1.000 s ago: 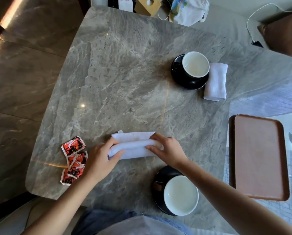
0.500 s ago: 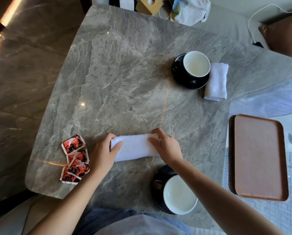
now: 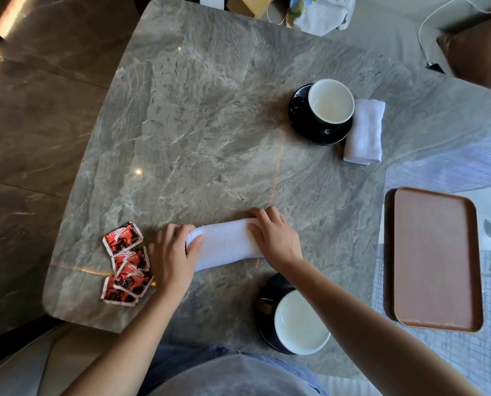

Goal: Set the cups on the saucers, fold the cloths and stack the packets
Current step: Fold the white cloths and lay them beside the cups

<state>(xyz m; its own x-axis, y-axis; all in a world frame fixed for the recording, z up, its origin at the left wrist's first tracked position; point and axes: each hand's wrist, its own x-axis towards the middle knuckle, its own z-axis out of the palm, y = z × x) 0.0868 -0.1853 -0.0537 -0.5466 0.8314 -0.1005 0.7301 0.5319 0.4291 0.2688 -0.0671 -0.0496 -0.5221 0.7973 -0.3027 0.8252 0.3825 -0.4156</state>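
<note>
A white cloth [image 3: 225, 244], folded into a narrow band, lies on the grey marble table [image 3: 204, 124] in front of me. My left hand [image 3: 172, 252] holds its left end and my right hand [image 3: 275, 237] presses its right end. Several red packets [image 3: 128, 264] lie overlapping just left of my left hand. A white-lined cup [image 3: 301, 324] sits on a black saucer [image 3: 267, 292] near the front edge, partly under my right forearm. A second cup [image 3: 331, 101] stands on its black saucer [image 3: 298, 110] at the far right, with another folded white cloth [image 3: 365, 132] beside it.
A brown tray [image 3: 435, 258] lies off the table's right side. A white bag [image 3: 321, 12], a cardboard box [image 3: 250, 4] and a cable [image 3: 427, 27] sit beyond the far edge. The table's left edge drops to a dark tiled floor [image 3: 24, 138].
The cloth's near half was rolled over away from me, so the open flap is gone and the cloth is a narrower band. Both hands moved forward with it.
</note>
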